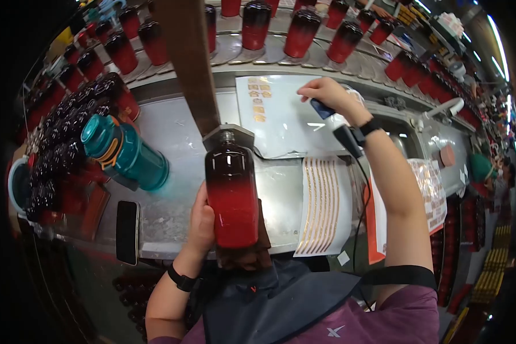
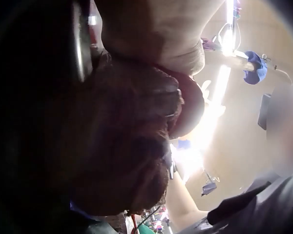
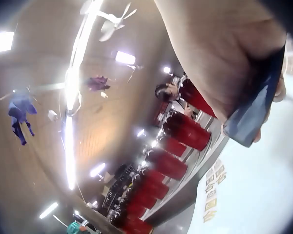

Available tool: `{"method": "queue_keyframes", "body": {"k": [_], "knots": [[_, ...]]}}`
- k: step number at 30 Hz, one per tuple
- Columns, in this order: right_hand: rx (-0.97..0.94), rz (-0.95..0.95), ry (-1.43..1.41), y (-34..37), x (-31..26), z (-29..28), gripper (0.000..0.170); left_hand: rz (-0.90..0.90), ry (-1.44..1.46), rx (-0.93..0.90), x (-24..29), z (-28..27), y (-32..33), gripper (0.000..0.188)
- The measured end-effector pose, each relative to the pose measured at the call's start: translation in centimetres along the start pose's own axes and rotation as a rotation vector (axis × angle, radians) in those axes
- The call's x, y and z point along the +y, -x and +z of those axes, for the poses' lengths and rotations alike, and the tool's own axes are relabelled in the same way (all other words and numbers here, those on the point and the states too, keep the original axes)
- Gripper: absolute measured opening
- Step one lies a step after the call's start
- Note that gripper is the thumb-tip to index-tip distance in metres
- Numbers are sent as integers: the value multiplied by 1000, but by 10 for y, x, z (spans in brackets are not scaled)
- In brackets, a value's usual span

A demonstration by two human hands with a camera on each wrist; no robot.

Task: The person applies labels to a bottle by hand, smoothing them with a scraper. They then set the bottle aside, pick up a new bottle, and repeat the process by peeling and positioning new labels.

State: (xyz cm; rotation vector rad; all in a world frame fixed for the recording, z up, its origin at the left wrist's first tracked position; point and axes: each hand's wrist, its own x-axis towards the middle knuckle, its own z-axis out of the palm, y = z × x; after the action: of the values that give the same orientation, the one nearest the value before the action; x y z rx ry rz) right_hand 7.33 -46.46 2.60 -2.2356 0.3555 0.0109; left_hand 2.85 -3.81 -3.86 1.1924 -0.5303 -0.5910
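A glass bottle [image 1: 231, 195], black at the neck fading to red at the base, stands close in front of the body in the head view. My left hand [image 1: 202, 223] grips its left side; part of the fingers is hidden behind it. In the left wrist view the bottle's red side [image 2: 189, 107] shows beside dark wrinkled cloth [image 2: 136, 122]. My right hand [image 1: 327, 94] is over the white sheet [image 1: 292, 135] with gold character decals [image 1: 259, 97]. It holds a dark blue flat piece [image 3: 249, 119] in the curled fingers, thumb and forefinger pointing toward the decals.
A sheet of gold strips [image 1: 324, 206] lies right of the bottle. Left are a teal water bottle [image 1: 140, 157], a phone [image 1: 127, 232] and many dark bottles [image 1: 63, 137]. A brown post [image 1: 189, 63] rises ahead; red bottles [image 1: 256, 26] line the conveyor. A sink [image 1: 404, 140] is at right.
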Motion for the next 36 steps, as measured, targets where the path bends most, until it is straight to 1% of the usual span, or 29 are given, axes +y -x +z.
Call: {"method": "queue_keyframes", "body": {"k": [1, 2, 4, 5, 7, 8, 10, 12, 13, 14, 16, 17, 18, 20, 21, 22, 24, 25, 29, 31, 32, 34, 36], "knots": [[23, -54, 24, -22, -2, 10, 28, -14, 7, -14, -1, -1, -2, 97], [35, -130, 96, -52, 6, 18, 25, -6, 11, 2, -3, -3, -3, 97], [129, -152, 402, -80, -9, 33, 20, -19, -1, -19, -11, -9, -4, 100], [118, -162, 408, -91, -14, 40, 20, -23, 14, -41, -19, -15, -4, 99], [190, -123, 561, -109, -18, 51, 18, 1, 37, -41, -9, -9, -6, 97], [183, -127, 565, -115, -18, 54, 18, 19, 55, -52, -5, -7, -7, 96], [181, -178, 705, -113, -26, 57, 17, 29, 62, -66, -6, -10, -8, 93], [164, -210, 680, -104, -29, 58, 17, 2, 21, 9, -3, -5, -7, 100], [150, -245, 651, -101, -31, 58, 18, 1, 25, 8, -5, -6, -8, 100], [148, -241, 653, -98, -33, 58, 18, 20, 2, 10, -6, -6, -8, 97], [13, -396, 629, -94, -37, 58, 19, 38, -19, 6, -8, -6, -8, 94], [-57, -479, 625, -98, -35, 55, 22, 45, 10, -4, -8, -4, -8, 91], [-55, -476, 623, -98, -38, 54, 22, 54, 36, -13, -7, -3, -8, 89], [-185, -520, 710, -104, -48, 54, 27, 51, 32, -33, -9, -7, -8, 87], [-244, -552, 891, -102, -58, 53, 39, 48, 29, -48, -11, -9, -8, 85], [-241, -557, 889, -103, -65, 55, 39, 50, 24, -47, -11, -9, -7, 85], [-281, -539, 1114, -105, -75, 59, 44, 67, -13, -16, -12, -9, -7, 86], [-275, -587, 1181, -107, -77, 62, 46, 68, -19, -19, -12, -10, -7, 86], [-289, -561, 1204, -116, -83, 70, 43, 36, -25, -10, -11, -10, -6, 88], [-264, -662, 1177, -125, -79, 73, 39, 35, -27, -2, -10, -9, -7, 89], [-260, -655, 1173, -129, -76, 76, 39, 22, -16, -9, -10, -9, -8, 89], [-226, -475, 1114, -129, -86, 77, 30, 8, -2, -17, -9, -9, -8, 88], [-262, -507, 1100, -130, -92, 74, 29, -14, 16, -11, -9, -8, -7, 88]]}}
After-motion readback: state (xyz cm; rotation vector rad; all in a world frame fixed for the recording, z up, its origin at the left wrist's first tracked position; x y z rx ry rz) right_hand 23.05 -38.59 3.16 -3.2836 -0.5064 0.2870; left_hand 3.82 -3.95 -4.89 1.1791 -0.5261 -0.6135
